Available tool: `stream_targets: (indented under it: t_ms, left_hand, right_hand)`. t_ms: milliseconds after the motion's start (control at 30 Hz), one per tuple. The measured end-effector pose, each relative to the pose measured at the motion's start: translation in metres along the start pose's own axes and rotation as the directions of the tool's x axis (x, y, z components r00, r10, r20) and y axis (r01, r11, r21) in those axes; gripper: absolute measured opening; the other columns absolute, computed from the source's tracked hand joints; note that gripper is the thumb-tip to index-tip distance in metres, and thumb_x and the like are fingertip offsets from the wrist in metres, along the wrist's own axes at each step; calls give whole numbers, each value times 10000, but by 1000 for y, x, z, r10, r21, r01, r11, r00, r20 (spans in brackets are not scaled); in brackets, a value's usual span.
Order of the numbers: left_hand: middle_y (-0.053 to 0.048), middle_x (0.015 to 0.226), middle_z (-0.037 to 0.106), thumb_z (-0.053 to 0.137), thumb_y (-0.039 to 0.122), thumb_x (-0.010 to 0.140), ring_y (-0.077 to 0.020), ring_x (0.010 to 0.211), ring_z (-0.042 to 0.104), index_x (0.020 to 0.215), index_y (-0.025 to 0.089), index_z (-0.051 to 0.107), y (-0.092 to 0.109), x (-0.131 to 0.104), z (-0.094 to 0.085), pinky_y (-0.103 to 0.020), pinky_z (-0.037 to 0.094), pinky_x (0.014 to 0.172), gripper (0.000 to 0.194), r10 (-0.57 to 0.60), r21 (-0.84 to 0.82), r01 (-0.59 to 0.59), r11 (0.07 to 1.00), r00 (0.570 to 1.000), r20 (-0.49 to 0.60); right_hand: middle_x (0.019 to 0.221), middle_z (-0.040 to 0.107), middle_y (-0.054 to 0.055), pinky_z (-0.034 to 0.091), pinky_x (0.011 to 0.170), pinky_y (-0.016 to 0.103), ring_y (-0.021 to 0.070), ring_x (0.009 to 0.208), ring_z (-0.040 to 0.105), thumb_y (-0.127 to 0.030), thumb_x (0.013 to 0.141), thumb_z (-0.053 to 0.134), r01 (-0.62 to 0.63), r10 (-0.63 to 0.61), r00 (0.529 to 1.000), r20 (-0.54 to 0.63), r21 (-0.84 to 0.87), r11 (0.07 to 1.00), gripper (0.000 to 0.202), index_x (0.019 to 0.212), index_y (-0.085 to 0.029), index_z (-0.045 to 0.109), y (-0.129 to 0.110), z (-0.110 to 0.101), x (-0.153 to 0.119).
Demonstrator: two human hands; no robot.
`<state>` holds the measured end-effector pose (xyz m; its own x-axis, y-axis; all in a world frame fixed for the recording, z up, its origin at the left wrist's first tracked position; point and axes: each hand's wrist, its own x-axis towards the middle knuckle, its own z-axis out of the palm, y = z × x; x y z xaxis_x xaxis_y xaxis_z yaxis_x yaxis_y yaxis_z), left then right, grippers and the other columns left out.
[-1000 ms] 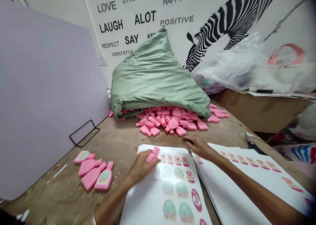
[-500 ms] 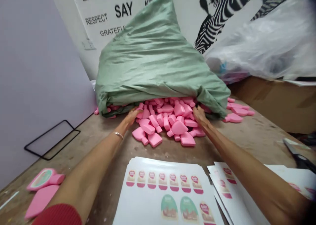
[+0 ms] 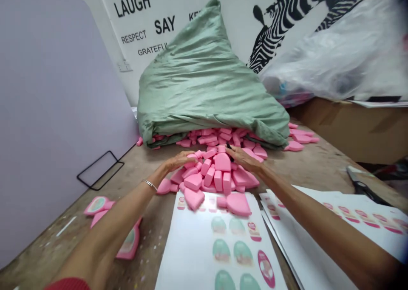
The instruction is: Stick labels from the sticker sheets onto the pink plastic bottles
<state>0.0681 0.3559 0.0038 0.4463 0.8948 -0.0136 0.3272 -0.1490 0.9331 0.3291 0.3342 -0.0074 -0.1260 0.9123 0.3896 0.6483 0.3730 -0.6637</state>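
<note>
Bottles (image 3: 222, 162) between sack (image 3: 210, 82) and sticker sheet (image 3: 191, 247).

Wrinkled, matt green cloth (image 3: 204, 86) is showing soft folds, pink pieces (image 3: 222, 162) are appearing smooth and matt, sticker sheets (image 3: 188, 247) are looking like smooth paper, and clear plastic (image 3: 338, 60) is gleaming, crumpled and glossy.

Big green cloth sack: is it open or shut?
The sack is open: small pink bottle-shaped pieces spill from under its front edge onto the brown table.

Clock centred on pink heap (image 3: 219, 175). Tabletop (image 3: 299, 167) free between 2 and 3. Obstacles: green bag (image 3: 210, 86), 12; wire frame (image 3: 83, 180), 9; scissors (image 3: 366, 190), 3.
</note>
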Motion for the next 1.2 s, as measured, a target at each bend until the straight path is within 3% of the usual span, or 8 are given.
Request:
stream_targets:
  t_ms: [167,300,467,600,733,867,1033,1200]
  left_hand:
    - [-23,980,636,720,313,618,-201,958,558,949,160,647,47,-61,-9,-233,441,811,371,122,77,-111,991,982,-146]
    - [-26,827,637,606,439,769,-163,685,622,1124,165,518,70,-140,14,-286,522,633,457,36,-96,-58,994,976,-215]
    - [-101,913,648,595,364,797,-153,665,637,1002,123,521,73,-238,80,-329,563,639,325,-192,-520,154,840,981,-20]
    - [-117,965,653,604,343,802,-151,698,655,925,112,553,60,-286,125,-318,562,692,267,-257,-636,215,741,966,27]
    - [-138,1043,652,611,401,799,-186,720,685,998,127,548,44,-313,154,-260,549,597,344,-353,-666,237,707,935,-42]
    - [-122,929,679,578,433,823,-222,735,702,1076,132,516,35,-326,172,-237,529,550,399,-397,-635,260,727,914,-81]
    - [-113,930,673,552,438,839,-243,780,705,1083,142,487,30,-325,176,-255,544,564,389,-371,-586,251,771,924,-93]
    - [-116,952,663,544,448,842,-251,802,704,1089,146,479,31,-322,174,-262,554,571,395,-383,-582,274,766,921,-70]
  right_hand:
    - [778,633,44,468,617,260,130,624,551,-478,886,387,-43,52,997,-58,139,989,445,1050,-126,606,-29,-52,-44]
    - [644,557,-2,410,486,232,117,525,495,-558,867,411,-243,248,968,-43,105,964,472,1038,-166,612,-50,-80,-137]
    - [797,620,31,464,635,268,161,735,580,-521,920,313,-346,344,937,55,43,937,431,925,-193,593,-103,-55,-256]
    - [743,603,9,439,633,271,153,682,551,-437,919,388,-288,288,952,101,-15,957,293,816,-207,538,-140,-16,-294]
    - [820,641,37,406,731,322,185,775,562,-333,906,454,-117,132,990,46,-236,965,174,873,-204,567,-148,10,-303]
    - [833,657,61,369,770,342,204,819,568,-315,914,458,-42,40,999,-13,-395,918,186,907,-188,594,-143,22,-311]
    - [787,643,64,336,748,338,204,803,554,-295,911,461,-24,23,1000,-8,-473,881,188,871,-188,611,-139,26,-316]
    - [769,638,42,333,744,331,183,760,545,-277,892,477,-23,39,999,33,-393,919,160,824,-197,598,-135,23,-315]
